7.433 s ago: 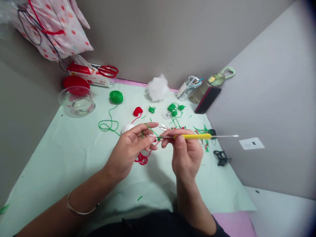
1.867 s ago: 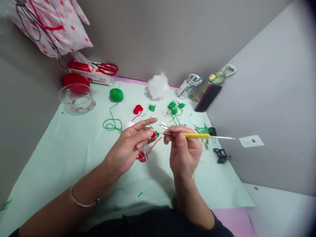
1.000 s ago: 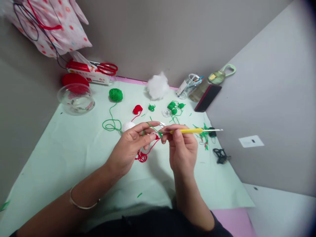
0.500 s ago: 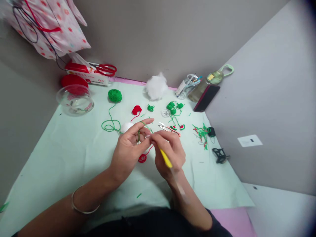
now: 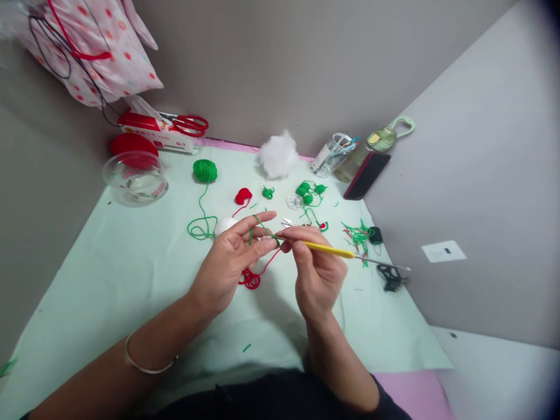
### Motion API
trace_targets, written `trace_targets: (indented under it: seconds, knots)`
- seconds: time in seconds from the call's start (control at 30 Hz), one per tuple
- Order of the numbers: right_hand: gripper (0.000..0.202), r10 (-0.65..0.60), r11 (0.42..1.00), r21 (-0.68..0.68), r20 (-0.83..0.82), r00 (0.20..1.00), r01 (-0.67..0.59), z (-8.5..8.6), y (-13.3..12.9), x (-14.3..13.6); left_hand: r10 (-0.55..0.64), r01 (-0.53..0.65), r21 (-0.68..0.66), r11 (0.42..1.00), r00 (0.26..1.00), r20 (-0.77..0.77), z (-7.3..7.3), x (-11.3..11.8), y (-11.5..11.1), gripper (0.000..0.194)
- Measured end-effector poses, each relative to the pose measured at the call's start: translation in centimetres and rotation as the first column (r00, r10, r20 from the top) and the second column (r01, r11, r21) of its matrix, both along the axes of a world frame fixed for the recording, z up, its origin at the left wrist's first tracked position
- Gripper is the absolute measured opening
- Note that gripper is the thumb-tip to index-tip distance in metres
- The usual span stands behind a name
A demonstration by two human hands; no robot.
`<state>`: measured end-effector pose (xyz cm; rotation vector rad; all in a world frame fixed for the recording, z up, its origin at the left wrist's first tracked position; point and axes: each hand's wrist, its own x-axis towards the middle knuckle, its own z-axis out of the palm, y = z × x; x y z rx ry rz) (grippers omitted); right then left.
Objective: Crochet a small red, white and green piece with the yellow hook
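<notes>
My right hand point(image 5: 319, 271) is closed on a yellow-handled crochet hook point(image 5: 332, 249), its bare metal end pointing right. The hook's other tip meets a small green crochet piece point(image 5: 275, 240) pinched between the thumb and fingers of my left hand point(image 5: 227, 262). Green yarn point(image 5: 262, 221) runs over my left index finger, which is stretched out. Red yarn point(image 5: 250, 279) lies coiled below the hands, with a strand rising to the piece. A white ball point(image 5: 225, 226) sits partly behind my left hand. Scissors point(image 5: 289, 222) are mostly hidden behind my right hand.
At the back are a green yarn ball point(image 5: 205, 170), white stuffing point(image 5: 278, 154), a clear cup point(image 5: 335, 154), a bottle point(image 5: 352, 160) and a phone point(image 5: 366, 175). Plastic bowls point(image 5: 135, 178) stand left. Yarn scraps point(image 5: 359, 234) and a black claw clip point(image 5: 391, 277) lie right.
The crochet hook has swung from pointing down toward me to lying nearly level, pointing right. My right hand has turned and moved slightly right. The green piece now shows at the fingertips.
</notes>
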<state>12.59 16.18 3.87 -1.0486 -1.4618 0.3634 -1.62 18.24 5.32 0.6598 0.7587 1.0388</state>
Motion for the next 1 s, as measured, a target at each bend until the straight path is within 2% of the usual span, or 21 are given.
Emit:
trace_targets:
  seconds: [0.1,0.17,0.27,0.37,0.43,0.57,0.67,0.73,0.8,0.87,0.93,1.0]
  knots:
    - [0.026,-0.098,0.986,0.154,0.212,0.972,0.066,-0.4,-0.4,-0.1,-0.001,0.003,-0.045,0.999,0.999,0.044,-0.1,0.0,0.1,0.035]
    - [0.031,-0.124,0.976,0.204,0.243,0.962,0.074,-0.5,-0.4,0.1,-0.056,0.071,-0.117,0.991,0.991,0.125,-0.1,-0.1,0.2,0.03]
    - [0.024,-0.044,0.995,0.095,0.019,0.999,0.042,-0.1,-0.1,0.7,-0.082,0.123,-0.182,0.976,0.972,0.22,-0.1,-0.4,0.5,0.024]
    - [0.019,0.074,0.995,-0.044,-0.273,0.959,-0.089,0.2,0.3,0.9,-0.051,0.072,-0.131,0.989,0.986,0.16,-0.1,-0.5,0.6,0.025]
    - [0.016,0.131,0.983,-0.079,-0.317,0.939,-0.164,0.2,0.4,0.8,-0.049,0.053,-0.061,0.997,0.996,0.072,-0.2,-0.4,0.5,0.028]
    - [0.013,0.115,0.975,-0.135,-0.373,0.921,-0.176,0.0,0.4,0.6,-0.056,0.057,0.042,0.997,0.998,-0.02,-0.3,-0.2,0.1,0.024]
    - [0.014,0.12,0.953,-0.183,-0.501,0.857,-0.24,0.1,0.5,0.8,-0.048,0.05,0.058,0.997,0.998,-0.036,-0.2,-0.3,0.1,0.023]
    - [0.017,0.129,0.947,-0.187,-0.524,0.842,-0.261,0.3,0.6,0.9,-0.042,0.044,0.055,0.998,0.998,-0.047,-0.1,-0.5,0.1,0.024]
    - [0.018,0.122,0.955,-0.18,-0.489,0.864,-0.237,0.4,0.4,0.8,-0.032,0.036,0.063,0.997,0.997,-0.067,-0.1,-0.6,0.1,0.026]
    - [0.017,0.097,0.971,-0.164,-0.385,0.918,-0.171,0.5,0.0,0.6,-0.005,0.015,0.096,0.995,0.995,-0.104,-0.3,-0.6,0.1,0.027]
    - [0.017,0.057,0.992,-0.102,-0.201,0.978,-0.079,0.5,-0.3,0.5,0.044,-0.019,0.155,0.988,0.987,-0.157,-0.5,-0.5,0.0,0.027]
    - [0.02,0.016,0.999,0.028,0.027,1.0,-0.016,0.3,-0.6,0.4,0.108,-0.061,0.217,0.974,0.971,-0.212,-0.7,-0.3,-0.1,0.026]
